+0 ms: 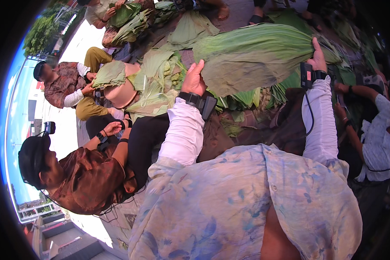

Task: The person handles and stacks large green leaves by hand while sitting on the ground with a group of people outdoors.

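Note:
A large, broad green leaf (pixel 253 55) is stretched across in front of me, with veins fanning out from its narrow end. Its upper half is bright green, the lower part duller and brownish. I cannot tell whether it is one leaf or several layers. My right hand (pixel 318 60) grips the gathered narrow end, thumb up. At the wide end, my left hand (pixel 195 79) pinches the lower left edge, its fingers partly hidden. Below the held leaf, more folded green leaves (pixel 245 99) lie on the paved ground.
Left of my left hand spreads a pile of pale leaves (pixel 159 74), beside a tan hat-like object (pixel 120 92). A person in a black cap (pixel 35 159) sits close on my left; another person (pixel 377 139) is at my right. Other people handle leaves farther off.

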Tool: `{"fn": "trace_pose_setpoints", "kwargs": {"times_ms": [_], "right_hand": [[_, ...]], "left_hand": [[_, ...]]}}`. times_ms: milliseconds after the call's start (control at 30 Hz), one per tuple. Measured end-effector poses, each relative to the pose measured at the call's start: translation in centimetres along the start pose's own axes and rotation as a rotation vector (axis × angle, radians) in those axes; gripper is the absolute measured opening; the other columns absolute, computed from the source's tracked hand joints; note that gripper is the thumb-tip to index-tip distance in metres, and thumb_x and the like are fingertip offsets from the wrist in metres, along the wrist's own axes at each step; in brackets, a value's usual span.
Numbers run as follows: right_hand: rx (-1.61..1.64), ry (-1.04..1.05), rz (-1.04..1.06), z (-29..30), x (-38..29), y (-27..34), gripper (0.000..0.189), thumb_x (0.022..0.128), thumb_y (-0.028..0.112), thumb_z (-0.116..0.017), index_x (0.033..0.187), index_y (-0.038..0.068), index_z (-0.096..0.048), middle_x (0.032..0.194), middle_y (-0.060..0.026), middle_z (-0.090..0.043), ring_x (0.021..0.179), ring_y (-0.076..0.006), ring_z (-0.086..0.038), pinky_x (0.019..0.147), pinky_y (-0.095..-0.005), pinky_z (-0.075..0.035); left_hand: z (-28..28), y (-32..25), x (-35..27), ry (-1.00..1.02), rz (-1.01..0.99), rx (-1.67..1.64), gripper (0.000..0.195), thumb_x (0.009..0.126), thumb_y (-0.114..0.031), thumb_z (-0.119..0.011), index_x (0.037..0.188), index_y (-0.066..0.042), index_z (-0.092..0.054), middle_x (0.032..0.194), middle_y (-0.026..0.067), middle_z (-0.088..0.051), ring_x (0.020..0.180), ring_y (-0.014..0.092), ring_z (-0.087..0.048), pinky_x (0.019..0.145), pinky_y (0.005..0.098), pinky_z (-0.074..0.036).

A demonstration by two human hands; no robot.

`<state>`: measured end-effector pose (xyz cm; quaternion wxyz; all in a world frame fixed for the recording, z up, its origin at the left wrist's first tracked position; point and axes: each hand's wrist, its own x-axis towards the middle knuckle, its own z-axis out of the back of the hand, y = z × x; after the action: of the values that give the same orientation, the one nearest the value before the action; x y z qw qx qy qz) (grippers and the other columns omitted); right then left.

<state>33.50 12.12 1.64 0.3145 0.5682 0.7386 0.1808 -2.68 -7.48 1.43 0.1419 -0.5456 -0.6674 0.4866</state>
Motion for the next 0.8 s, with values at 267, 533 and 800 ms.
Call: {"fn": "trace_pose_setpoints", "kwargs": {"times_ms": [267, 533, 800], "right_hand": [[-0.162, 0.115, -0.064, 1.9, 0.4, 0.6, 0.039, 0.081, 0.037, -0.055, 0.099, 0.003, -0.055, 0.097, -0.0103, -0.06, 0.08, -0.0223, -0.06, 0.067, -0.0335, -0.051], [-0.215, 0.074, -0.044, 0.0, -0.7, 0.1, 0.037, 0.08, 0.035, -0.056, 0.098, 0.003, -0.055, 0.095, -0.0092, -0.06, 0.077, -0.0214, -0.06, 0.065, -0.032, -0.051], [-0.274, 0.017, -0.139, -0.3, -0.1, -0.1, 0.024, 0.076, 0.02, -0.064, 0.092, 0.004, -0.056, 0.09, -0.0071, -0.061, 0.077, -0.0174, -0.06, 0.063, -0.027, -0.05]], "left_hand": [[0.0, -0.1, 0.1, 0.401, 0.097, -0.113, 0.038, 0.078, -0.012, -0.059, 0.112, -0.004, -0.043, 0.105, 0.0065, -0.053, 0.097, 0.021, -0.05, 0.085, 0.0386, -0.04], [1.5, 1.0, 1.7, 0.297, -0.059, -0.114, 0.021, 0.083, -0.006, -0.05, 0.104, -0.002, -0.048, 0.1, 0.0076, -0.056, 0.09, 0.02, -0.054, 0.082, 0.0364, -0.043], [1.8, 0.1, 1.6, 0.177, -0.106, -0.274, 0.023, 0.084, -0.011, -0.05, 0.106, -0.005, -0.046, 0.096, 0.0074, -0.056, 0.084, 0.02, -0.056, 0.073, 0.0366, -0.047]]}}
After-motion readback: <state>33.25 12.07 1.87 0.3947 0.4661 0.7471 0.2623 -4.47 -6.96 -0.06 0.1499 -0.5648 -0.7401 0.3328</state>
